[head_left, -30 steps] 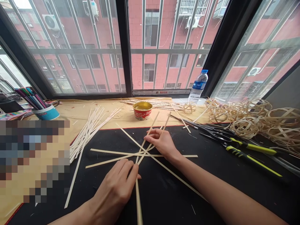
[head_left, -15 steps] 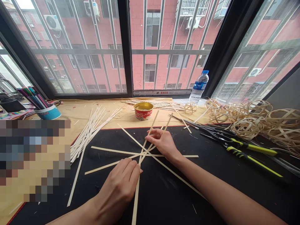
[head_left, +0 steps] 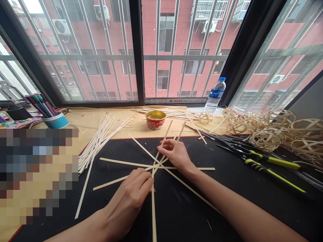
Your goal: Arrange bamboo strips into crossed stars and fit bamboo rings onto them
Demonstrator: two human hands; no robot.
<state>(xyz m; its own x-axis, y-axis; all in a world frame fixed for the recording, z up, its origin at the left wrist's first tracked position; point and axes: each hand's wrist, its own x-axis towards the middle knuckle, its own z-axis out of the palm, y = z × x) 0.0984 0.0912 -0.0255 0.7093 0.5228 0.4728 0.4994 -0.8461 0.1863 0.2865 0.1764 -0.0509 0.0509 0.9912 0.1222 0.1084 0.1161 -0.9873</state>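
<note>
Several thin bamboo strips (head_left: pixel 131 164) lie crossed in a star on a black mat (head_left: pixel 227 188). My left hand (head_left: pixel 131 198) is near the crossing, fingers pressed together, pinching the near part of one strip that runs toward me. My right hand (head_left: pixel 175 153) rests just beyond the crossing, fingers curled round the far parts of two strips that point toward the red bowl (head_left: pixel 155 119).
A bundle of loose strips (head_left: pixel 101 139) lies at the left. Yellow-handled shears (head_left: pixel 254 158) lie to the right, woven bamboo balls (head_left: pixel 267 134) behind them. A water bottle (head_left: pixel 214 95) stands by the window, a cup of pens (head_left: pixel 54 119) at the far left.
The near end of the strip under my left hand has swung a little from side to side. My right hand has stayed where it was.
</note>
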